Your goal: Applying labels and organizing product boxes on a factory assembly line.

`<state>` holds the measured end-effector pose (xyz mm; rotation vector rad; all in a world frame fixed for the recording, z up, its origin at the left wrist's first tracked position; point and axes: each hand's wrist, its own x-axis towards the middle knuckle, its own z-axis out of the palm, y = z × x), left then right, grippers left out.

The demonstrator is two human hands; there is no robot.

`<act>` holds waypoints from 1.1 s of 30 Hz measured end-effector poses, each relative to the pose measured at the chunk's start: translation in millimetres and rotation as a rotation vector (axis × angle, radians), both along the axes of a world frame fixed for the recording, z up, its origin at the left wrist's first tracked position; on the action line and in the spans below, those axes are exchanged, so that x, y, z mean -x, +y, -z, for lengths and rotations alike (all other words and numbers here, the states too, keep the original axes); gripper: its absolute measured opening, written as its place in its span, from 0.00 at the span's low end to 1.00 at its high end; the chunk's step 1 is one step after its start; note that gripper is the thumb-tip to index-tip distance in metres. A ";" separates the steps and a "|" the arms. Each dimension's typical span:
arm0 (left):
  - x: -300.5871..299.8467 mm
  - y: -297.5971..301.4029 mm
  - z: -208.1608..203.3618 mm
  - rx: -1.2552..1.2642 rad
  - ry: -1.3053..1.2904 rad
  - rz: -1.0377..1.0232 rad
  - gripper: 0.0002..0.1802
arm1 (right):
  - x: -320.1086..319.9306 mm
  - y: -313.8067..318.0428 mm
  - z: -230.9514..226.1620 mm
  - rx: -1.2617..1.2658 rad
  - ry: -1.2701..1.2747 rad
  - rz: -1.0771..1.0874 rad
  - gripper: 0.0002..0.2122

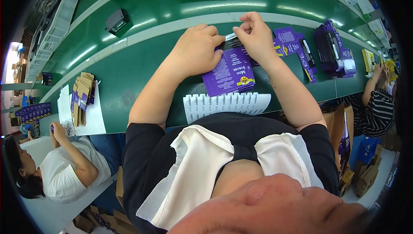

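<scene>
A small stack of flat purple cartons [230, 68] lies on the green bench in front of me. Across the black far end of the top carton is a white barcode label [231, 37]. My left hand [195, 49] is closed on the far left edge of that carton, its thumb on the printed face and its fingers curled by the label. At the label's right end, my right hand [258, 38] touches down with the thumb, fingers bent but apart. Between my body and the stack lies a curled white sheet of barcode labels [223, 105].
To the right are more flat purple cartons [292, 40] and a taller purple-black pile [331, 49]. A black box [117, 21] stands beyond the pale strip. Brown-and-purple cartons [81, 98] lie left. One person [73, 165] sits left, another [374, 105] right.
</scene>
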<state>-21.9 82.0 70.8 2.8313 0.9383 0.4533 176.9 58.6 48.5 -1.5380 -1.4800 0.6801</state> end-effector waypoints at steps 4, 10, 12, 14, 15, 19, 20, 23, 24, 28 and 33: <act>-6.3 0.2 7.4 0.036 -0.006 -0.015 0.18 | -0.9 0.2 3.0 0.000 0.074 0.031 0.12; -14.4 9.0 14.2 0.161 -0.006 -0.019 0.23 | -3.5 3.0 5.9 0.002 0.148 0.022 0.10; -14.3 10.6 15.2 0.251 0.003 -0.006 0.27 | -5.8 3.3 3.6 0.021 0.179 0.012 0.09; -12.9 11.1 16.2 0.245 -0.027 -0.015 0.29 | -14.5 4.4 -4.2 0.018 0.178 -0.063 0.09; -11.8 11.0 16.8 0.237 -0.072 -0.017 0.31 | -21.0 4.7 -9.7 0.047 0.185 -0.125 0.10; -8.6 10.3 17.8 0.249 -0.164 -0.025 0.38 | -41.9 -1.8 -30.8 0.025 -0.039 -0.342 0.12; -8.7 10.4 17.7 0.268 -0.166 -0.029 0.39 | -46.5 -5.4 -35.5 -0.061 -0.278 -0.431 0.13; -8.3 12.2 16.4 0.306 -0.165 -0.025 0.42 | -52.4 -11.9 -45.8 -0.231 -0.759 -0.588 0.16; -7.5 13.3 16.1 0.352 -0.172 -0.028 0.41 | -52.3 -10.8 -48.2 -0.134 -0.716 -0.608 0.18; -2.6 19.0 19.8 0.570 -0.322 -0.026 0.36 | -50.0 -7.6 -54.1 0.165 -0.580 -0.640 0.21; -0.1 32.5 27.5 1.028 -0.739 -0.048 0.32 | -82.2 -26.6 -57.5 0.017 -0.541 -0.579 0.22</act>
